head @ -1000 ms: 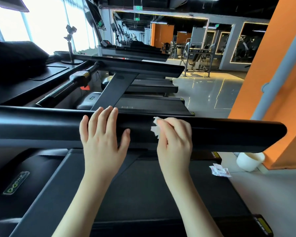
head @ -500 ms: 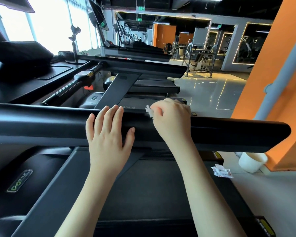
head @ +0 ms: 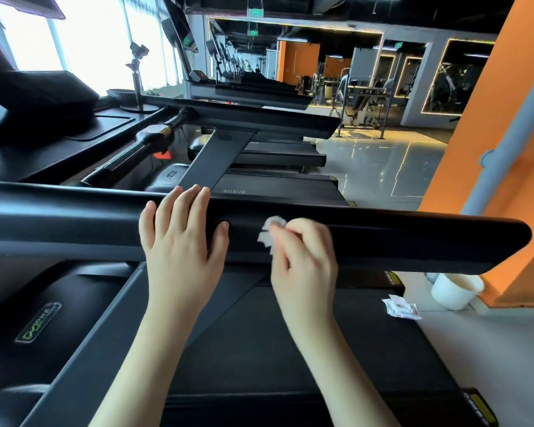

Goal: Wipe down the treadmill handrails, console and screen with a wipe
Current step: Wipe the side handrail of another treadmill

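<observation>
The right hand (head: 305, 260) closes its grip on a crumpled white wipe (head: 270, 232), which pokes out left of the fingertips against the black handrail (head: 413, 241). The left hand (head: 182, 245) lies flat with straight fingers on the rail just beside it. At near left, a green label (head: 38, 322) seems to read "DHZ".

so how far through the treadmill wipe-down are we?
Done: cannot tell, no streaks show. In hand: right hand holds the wipe against the handrail mid-length, left hand flat beside it. Left: likely the rest of the handrail, plus the console at far left, which neither hand touches.
</observation>
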Available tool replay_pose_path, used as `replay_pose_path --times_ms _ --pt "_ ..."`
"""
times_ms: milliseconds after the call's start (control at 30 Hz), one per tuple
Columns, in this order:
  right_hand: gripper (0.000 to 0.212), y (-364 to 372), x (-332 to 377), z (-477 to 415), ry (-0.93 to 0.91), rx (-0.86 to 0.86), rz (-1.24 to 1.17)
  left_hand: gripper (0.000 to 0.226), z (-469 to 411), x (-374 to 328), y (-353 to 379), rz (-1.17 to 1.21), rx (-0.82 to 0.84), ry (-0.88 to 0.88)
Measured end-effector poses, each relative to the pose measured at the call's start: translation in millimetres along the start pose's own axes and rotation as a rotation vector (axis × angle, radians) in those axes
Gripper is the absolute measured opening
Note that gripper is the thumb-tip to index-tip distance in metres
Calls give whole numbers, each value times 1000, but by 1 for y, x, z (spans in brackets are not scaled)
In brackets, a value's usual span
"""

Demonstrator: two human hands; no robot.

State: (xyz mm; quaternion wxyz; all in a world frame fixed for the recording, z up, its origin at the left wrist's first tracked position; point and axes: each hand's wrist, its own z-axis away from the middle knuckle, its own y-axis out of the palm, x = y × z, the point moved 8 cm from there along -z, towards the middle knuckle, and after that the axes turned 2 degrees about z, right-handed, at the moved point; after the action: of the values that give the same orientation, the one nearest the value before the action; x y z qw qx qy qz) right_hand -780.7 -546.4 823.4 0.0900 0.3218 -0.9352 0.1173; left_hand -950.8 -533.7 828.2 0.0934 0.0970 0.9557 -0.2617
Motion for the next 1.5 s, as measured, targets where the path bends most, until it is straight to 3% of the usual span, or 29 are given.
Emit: replay_pose_path --times_ms 100,233,433,600,733,933,1100,1200,1267,1367,1500 --pt "20 -3 -2 13 -83 9 69 50 0 0 0 6 -8 20" --pt "23 -17 -23 25 37 -109 113 50 1 1 0 14 -13 18" --pt "17 11 -4 37 -49 31 11 50 2 0 -1 19 -31 28" --pt "12 0 -16 43 67 -82 52 49 1 1 -1 21 -24 44" --pt "17 14 8 36 -1 -22 0 49 -1 1 -2 21 -13 63" --pt "19 -4 -4 16 92 -188 21 49 1 9 -6 52 9 68" --pt "25 6 10 13 31 -111 23 48 2 8 -7 47 6 85" --pt "27 9 4 -23 85 -74 63 48 -1 9 -8 42 24 112" --pt "31 22 2 -44 137 22 89 48 -3 9 -9 50 42 125" --pt "34 47 19 -52 69 203 94 51 -5 17 -12 64 52 98" --pt "33 46 13 -56 76 299 166 53 -5 35 -15 28 20 52"
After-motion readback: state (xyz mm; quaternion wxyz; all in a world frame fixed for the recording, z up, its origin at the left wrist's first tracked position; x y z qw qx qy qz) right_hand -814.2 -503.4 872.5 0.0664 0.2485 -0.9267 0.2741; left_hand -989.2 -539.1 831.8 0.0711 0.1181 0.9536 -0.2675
